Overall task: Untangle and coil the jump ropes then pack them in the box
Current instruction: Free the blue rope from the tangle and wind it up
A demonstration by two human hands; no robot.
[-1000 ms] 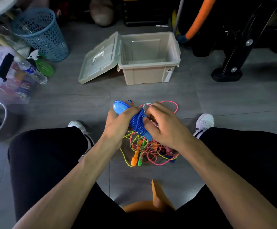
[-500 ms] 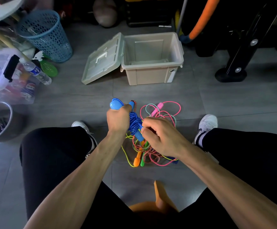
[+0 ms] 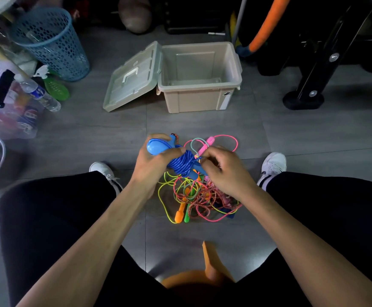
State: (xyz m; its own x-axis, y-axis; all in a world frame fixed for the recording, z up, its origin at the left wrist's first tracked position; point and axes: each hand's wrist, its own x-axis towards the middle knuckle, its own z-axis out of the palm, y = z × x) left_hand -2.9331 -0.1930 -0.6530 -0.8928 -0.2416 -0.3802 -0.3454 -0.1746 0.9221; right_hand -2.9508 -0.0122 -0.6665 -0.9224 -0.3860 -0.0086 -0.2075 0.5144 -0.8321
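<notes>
Nearest, a tangle of ropes lies on the floor between the person's shoes. Above it the left hand grips the blue rope, coiled round its blue handles. The right hand pinches that rope's strand beside the coil. Farther off stands the box, its lid leaning against its left side.
</notes>
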